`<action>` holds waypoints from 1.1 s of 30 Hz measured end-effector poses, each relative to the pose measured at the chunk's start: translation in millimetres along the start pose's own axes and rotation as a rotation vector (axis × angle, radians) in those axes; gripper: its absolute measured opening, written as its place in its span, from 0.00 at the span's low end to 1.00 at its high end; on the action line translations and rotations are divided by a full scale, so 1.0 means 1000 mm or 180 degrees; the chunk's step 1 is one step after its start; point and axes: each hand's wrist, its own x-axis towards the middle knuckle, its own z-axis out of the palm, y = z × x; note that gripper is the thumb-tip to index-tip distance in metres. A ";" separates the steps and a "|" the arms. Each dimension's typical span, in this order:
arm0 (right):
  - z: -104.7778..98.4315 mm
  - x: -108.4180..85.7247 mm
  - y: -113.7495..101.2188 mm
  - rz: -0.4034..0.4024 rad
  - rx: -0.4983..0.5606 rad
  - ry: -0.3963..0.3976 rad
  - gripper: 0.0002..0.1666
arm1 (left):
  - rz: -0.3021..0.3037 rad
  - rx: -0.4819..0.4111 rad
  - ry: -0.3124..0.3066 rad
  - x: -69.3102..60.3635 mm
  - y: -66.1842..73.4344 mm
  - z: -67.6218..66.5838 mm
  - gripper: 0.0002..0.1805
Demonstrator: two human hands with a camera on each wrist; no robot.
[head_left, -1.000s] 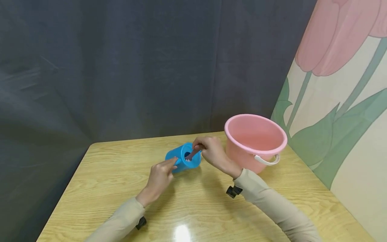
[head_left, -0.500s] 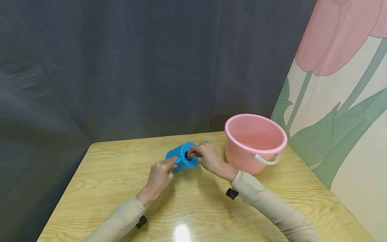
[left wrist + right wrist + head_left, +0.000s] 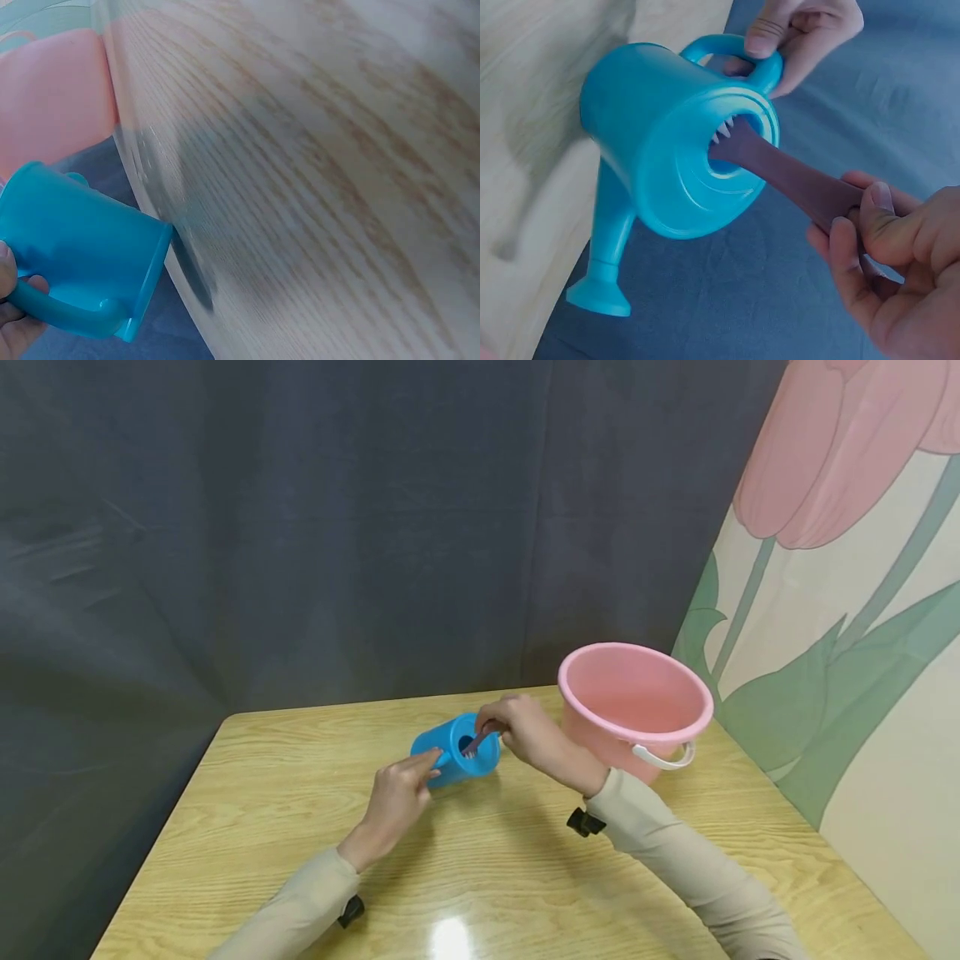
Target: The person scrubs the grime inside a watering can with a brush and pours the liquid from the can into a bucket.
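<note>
A blue watering can (image 3: pixel 660 142) is tilted, its round opening turned toward the person in the head view. My left hand (image 3: pixel 395 802) grips its handle (image 3: pixel 71 315). A dull purple-brown brush (image 3: pixel 795 176) with white bristles is pinched by its handle in my right hand (image 3: pixel 528 735). The brush head is at the can's opening, partly inside, and some bristles (image 3: pixel 724 130) show at the rim. Downward from the can's body in the right wrist view runs the spout (image 3: pixel 609 247). Whether the can's base touches the table cannot be told.
A pink bucket (image 3: pixel 600 752) with a white handle (image 3: pixel 667 762) stands right of my right hand. The wooden table (image 3: pixel 285 777) ends at a dark curtain (image 3: pixel 375 527) behind. A wall with painted tulips (image 3: pixel 825 693) borders the right side.
My right hand pushed the brush deep into the watering can half a second ago and has since drawn it back out toward the right. My left hand and the can have stayed nearly still.
</note>
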 end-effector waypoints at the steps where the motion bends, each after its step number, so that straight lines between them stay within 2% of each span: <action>1: 0.000 0.000 -0.001 -0.0021 -0.0038 0.0006 0.20 | -0.0006 -0.0010 0.0002 0.000 0.000 0.000 0.26; 7: 0.019 -0.004 0.001 0.0044 -0.0337 -0.0128 0.11 | 0.0013 -0.0014 0.0000 0.001 0.001 0.000 0.27; 10: 0.028 -0.007 0.003 0.0114 -0.0366 -0.0166 0.11 | 0.0039 0.0002 -0.0008 0.002 0.002 0.000 0.26; 15: 0.034 -0.008 0.005 0.0101 -0.0287 -0.0076 0.09 | -0.0025 -0.0032 0.0000 0.002 0.002 -0.001 0.26; 21: 0.032 -0.009 0.008 0.0162 0.0008 -0.0095 0.06 | -0.0100 -0.0075 -0.0015 0.001 0.000 -0.002 0.26; 26: 0.024 -0.008 0.006 0.0129 0.0092 -0.0099 0.10 | -0.0134 -0.0057 0.0041 0.000 -0.003 0.000 0.25; 33: 0.009 -0.002 -0.004 0.0014 -0.0174 0.0235 0.11 | -0.0061 -0.0045 0.0047 -0.002 -0.002 0.000 0.26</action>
